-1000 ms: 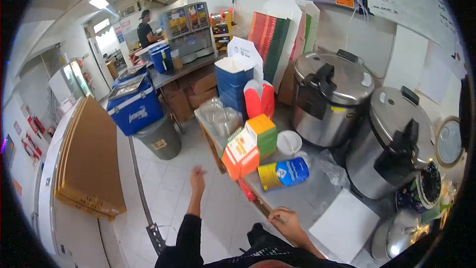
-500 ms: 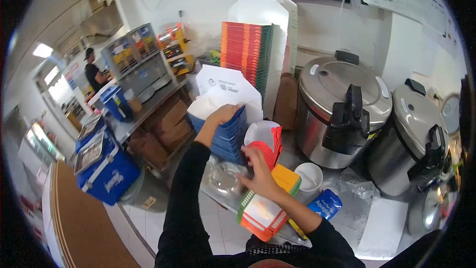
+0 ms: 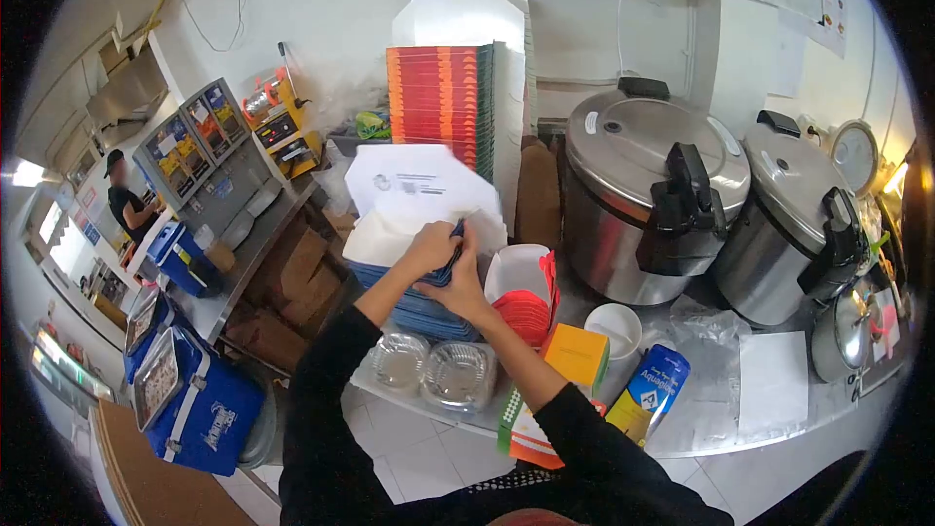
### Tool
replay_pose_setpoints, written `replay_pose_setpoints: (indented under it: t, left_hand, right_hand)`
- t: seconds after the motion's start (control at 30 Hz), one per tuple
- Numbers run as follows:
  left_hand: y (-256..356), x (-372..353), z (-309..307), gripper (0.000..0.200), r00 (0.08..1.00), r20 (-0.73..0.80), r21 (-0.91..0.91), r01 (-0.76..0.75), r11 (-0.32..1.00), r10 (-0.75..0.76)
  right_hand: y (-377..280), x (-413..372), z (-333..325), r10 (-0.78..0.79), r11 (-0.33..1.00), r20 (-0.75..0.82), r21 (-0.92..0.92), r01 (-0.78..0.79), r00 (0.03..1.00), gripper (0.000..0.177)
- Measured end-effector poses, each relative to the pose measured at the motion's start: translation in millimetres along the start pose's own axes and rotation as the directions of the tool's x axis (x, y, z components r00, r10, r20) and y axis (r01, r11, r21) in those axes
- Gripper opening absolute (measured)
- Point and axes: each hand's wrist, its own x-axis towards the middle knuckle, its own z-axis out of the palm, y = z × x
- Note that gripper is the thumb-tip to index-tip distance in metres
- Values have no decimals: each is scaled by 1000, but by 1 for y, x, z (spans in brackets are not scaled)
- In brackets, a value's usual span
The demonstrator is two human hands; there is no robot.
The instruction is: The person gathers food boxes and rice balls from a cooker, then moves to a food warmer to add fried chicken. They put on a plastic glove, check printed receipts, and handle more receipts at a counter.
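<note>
Both hands meet at the right corner of a stack of nested blue paper food boxes (image 3: 419, 317) with white insides. My left hand (image 3: 429, 251) is closed on the rim of an upper box. My right hand (image 3: 466, 284) is closed round the same corner, its thumb on the blue side. A white lid flap (image 3: 409, 175) stands up behind the hands. To the right sits a stack of red cartons (image 3: 521, 317) with white insides. Clear plastic containers (image 3: 458, 375) lie in front of the stack. An orange, green and white box (image 3: 534, 433) is partly hidden by my right forearm.
Two steel cookers, a large one (image 3: 653, 161) and another (image 3: 794, 195), stand at the right. Tall red and green cartons (image 3: 438, 102) are stacked behind. A white cup (image 3: 616, 329) and blue packet (image 3: 654, 385) are near. Blue coolers (image 3: 219, 419) and a person (image 3: 127, 205) are left.
My right hand has moved up and left from near the red cartons to the blue stack's corner, joining my left hand there. The view has shifted, showing more of the counter's right side.
</note>
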Motion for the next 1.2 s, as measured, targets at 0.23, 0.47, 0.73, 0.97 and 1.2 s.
replay_pose_setpoints:
  t: [0.23, 0.47, 0.73, 0.97, 1.2]
  left_hand:
    - [8, -14, -41, 21, 937, -349, 80, 35, 996, -5]
    - [142, -98, -174, 26, 712, -701, -36, -106, 994, 50]
    - [298, -134, 23, 36, 792, 187, 183, -610, 771, 581]
    - [485, -61, 67, 59, 395, 274, -637, -609, 473, 877]
    - [644, 114, 139, 51, 791, -64, -985, -147, 87, 609]
  right_hand:
    - [-3, -12, 0, 53, 999, -19, -7, -53, 998, 113]
    - [-95, 0, -71, -140, 946, -118, 278, 169, 983, 115]
    - [-96, -117, -302, -274, 897, -177, -401, 185, 945, 81]
    - [-48, -347, -551, 317, 867, -286, -299, -399, 904, 88]
    - [-44, -382, -705, 655, 458, -57, -763, -456, 754, 99]
